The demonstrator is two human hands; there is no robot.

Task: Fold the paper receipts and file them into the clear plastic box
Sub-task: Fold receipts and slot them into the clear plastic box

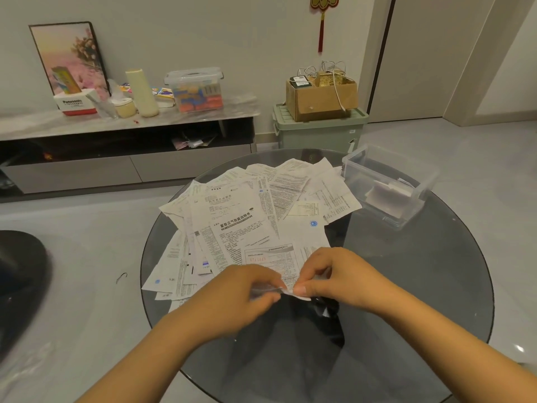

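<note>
A heap of several white printed paper receipts (pixel 250 216) lies spread over the far half of a round dark glass table (pixel 421 286). Near its front edge my left hand (pixel 247 292) and my right hand (pixel 334 274) pinch one small folded receipt (pixel 286 290) between their fingertips, most of it hidden by the fingers. The clear plastic box (pixel 389 184) stands open at the table's far right, with a few folded papers lying inside it.
A low TV cabinet (pixel 125 123) along the wall carries a lidded clear storage box (pixel 197 88), a tissue box and a framed picture. A green bin (pixel 319 129) with a cardboard box on top stands behind the table. A dark object (pixel 20 286) sits at the left.
</note>
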